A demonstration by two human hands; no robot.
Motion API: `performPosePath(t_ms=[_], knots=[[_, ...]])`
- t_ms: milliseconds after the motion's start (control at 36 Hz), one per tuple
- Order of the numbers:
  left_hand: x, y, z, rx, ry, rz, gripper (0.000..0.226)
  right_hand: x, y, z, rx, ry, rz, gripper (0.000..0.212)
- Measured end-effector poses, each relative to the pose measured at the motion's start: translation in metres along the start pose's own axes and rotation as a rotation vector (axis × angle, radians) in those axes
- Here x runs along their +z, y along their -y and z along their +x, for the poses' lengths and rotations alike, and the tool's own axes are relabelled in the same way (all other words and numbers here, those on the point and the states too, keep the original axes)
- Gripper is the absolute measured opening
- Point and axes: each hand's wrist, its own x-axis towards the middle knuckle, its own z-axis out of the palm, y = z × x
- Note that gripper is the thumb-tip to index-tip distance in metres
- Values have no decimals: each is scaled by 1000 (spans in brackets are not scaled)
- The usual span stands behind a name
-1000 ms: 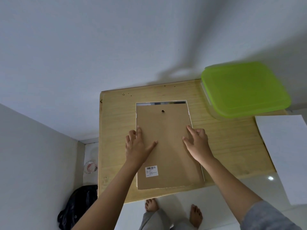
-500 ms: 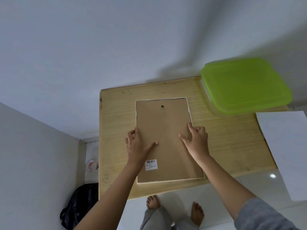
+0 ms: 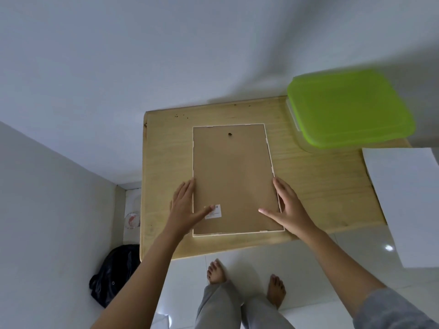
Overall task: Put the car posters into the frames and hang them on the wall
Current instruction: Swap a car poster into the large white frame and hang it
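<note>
Both the left hand (image 3: pixel 184 206) and right hand (image 3: pixel 289 206) rest straight-fingered on the side edges of the face-down frame (image 3: pixel 232 176), gripping nothing. Frame lies centred on the wooden table (image 3: pixel 320 191) in a white-walled corner, green-lidded box (image 3: pixel 349 108) far right.

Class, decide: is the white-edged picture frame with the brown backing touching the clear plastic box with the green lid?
Apart. The head view shows bare wooden table between the frame and the box.
</note>
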Motion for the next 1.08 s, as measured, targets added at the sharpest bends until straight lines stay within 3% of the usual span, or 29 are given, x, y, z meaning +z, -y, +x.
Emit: performPosePath(t_ms=[111, 472, 667, 833, 1083], knots=[[-1, 9, 2, 41, 45, 28, 113, -2, 5, 6, 11, 12, 9, 98], [-6, 3, 11, 37, 15, 12, 108, -5, 17, 17, 61, -95, 156, 96], [4, 15, -10, 31, -2, 80, 89, 4, 13, 7, 62, -87, 154, 94], [3, 15, -12, -11, 33, -96, 59, 4, 7, 2, 105, -50, 212, 91], [7, 10, -7, 11, 17, -6, 60, -7, 4, 5, 100, -1, 154, 91]])
